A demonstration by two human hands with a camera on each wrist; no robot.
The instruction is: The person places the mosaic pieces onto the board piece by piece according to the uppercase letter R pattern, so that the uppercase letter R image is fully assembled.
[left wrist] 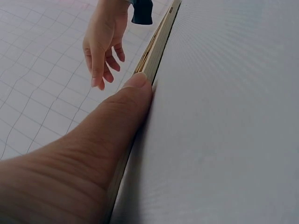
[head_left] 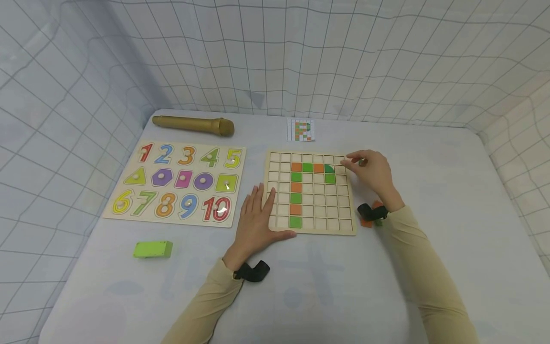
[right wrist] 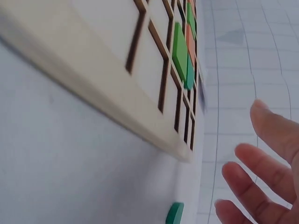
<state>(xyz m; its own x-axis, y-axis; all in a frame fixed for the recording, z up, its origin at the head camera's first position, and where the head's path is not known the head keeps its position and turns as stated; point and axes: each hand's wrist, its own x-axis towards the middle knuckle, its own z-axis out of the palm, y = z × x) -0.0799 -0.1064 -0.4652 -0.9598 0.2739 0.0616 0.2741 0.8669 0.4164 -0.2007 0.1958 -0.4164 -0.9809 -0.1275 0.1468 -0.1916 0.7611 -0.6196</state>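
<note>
A wooden grid board point(head_left: 315, 210) holds orange and green square tiles in a column and along an upper row. A dark green rounded tile point(head_left: 329, 169) sits at that row's right end, above a green square tile point(head_left: 330, 178). My left hand point(head_left: 255, 220) rests on the board's lower left corner, fingers spread and thumb along the front edge. Over the upper right corner hovers my right hand point(head_left: 373, 169), its fingers loosely bent and apart with nothing between them. In the right wrist view, a dark green piece point(right wrist: 175, 213) lies on the table below it.
Left of the grid lies a number-and-shape puzzle board point(head_left: 172, 184). A gold microphone point(head_left: 193, 124) is behind it, a green block point(head_left: 152, 249) in front. A small pattern card point(head_left: 301, 130) lies behind the grid. Loose orange and green pieces point(head_left: 366, 223) are partly hidden under the right wrist.
</note>
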